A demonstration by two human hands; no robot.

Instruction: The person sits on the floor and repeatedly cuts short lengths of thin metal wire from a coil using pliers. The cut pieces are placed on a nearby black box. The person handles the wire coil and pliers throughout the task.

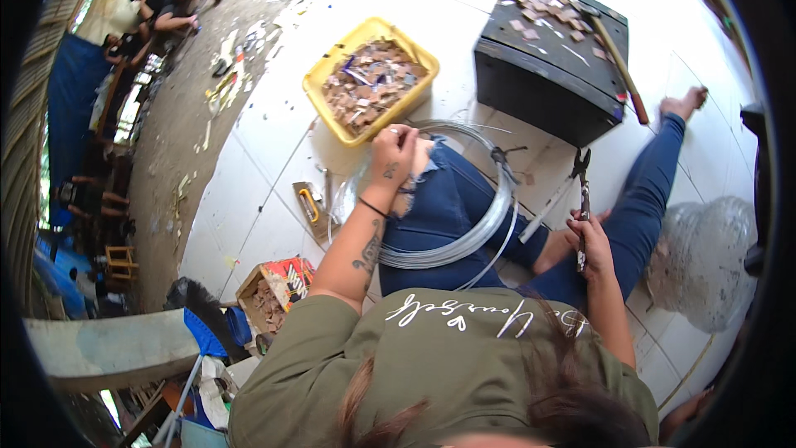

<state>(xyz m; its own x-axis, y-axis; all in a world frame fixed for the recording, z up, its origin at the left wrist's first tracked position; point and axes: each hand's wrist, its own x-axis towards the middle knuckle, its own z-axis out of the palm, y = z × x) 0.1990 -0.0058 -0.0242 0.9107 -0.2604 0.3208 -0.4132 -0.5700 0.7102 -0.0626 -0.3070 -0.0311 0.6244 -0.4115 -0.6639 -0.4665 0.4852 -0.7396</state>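
Note:
My right hand [592, 247] is closed round one handle of a pair of long-handled pliers [584, 199], whose jaws point away from me and whose other handle stands apart to the left. Across my lap lies a large coil of silvery wire [464, 257], bound at its right side with a dark tie. My left hand [395, 151] is over my knee, by the coil's far left side and the near edge of a yellow basin [332, 127]. Its fingers are curled together; what they hold, if anything, cannot be made out. Small brown square pieces [373, 87] fill the basin.
Ahead to the right stands a black box [531, 83] with scattered square pieces and a hammer [620, 66] on top. A yellow-handled tool [309, 204] and an open carton [267, 303] lie left. A bulky clear plastic bag [705, 261] sits right. Several people are at far left.

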